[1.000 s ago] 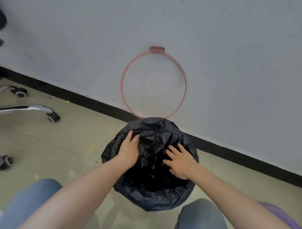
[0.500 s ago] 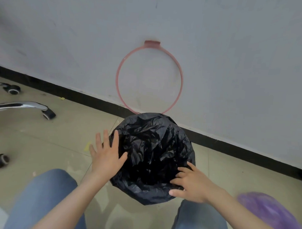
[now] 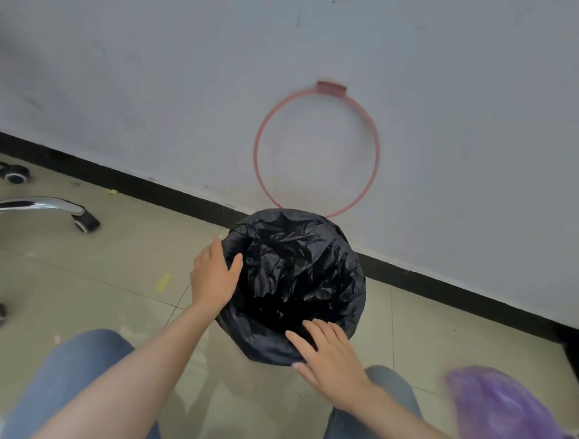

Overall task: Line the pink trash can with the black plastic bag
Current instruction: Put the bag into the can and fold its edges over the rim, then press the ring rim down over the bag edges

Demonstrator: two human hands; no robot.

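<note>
The black plastic bag [image 3: 296, 278] is spread over the trash can's mouth and folded down its sides, so the pink can itself is hidden under it. A pink ring [image 3: 317, 148], the can's bag hoop, leans upright against the wall just behind. My left hand [image 3: 214, 275] lies flat against the bag's left rim, thumb inside the edge. My right hand [image 3: 329, 355] rests with spread fingers on the near right rim. Neither hand grips the plastic.
The can stands on a tiled floor against a white wall with a black baseboard [image 3: 151, 188]. A chrome office-chair leg with castors [image 3: 81, 218] is at the left. A purple plastic bag [image 3: 504, 414] lies at the lower right. My knees in jeans flank the can.
Both hands came out of the bag's interior to its rim: the left to the left edge, the right to the near edge. The view shifted left, so the can sits further right.
</note>
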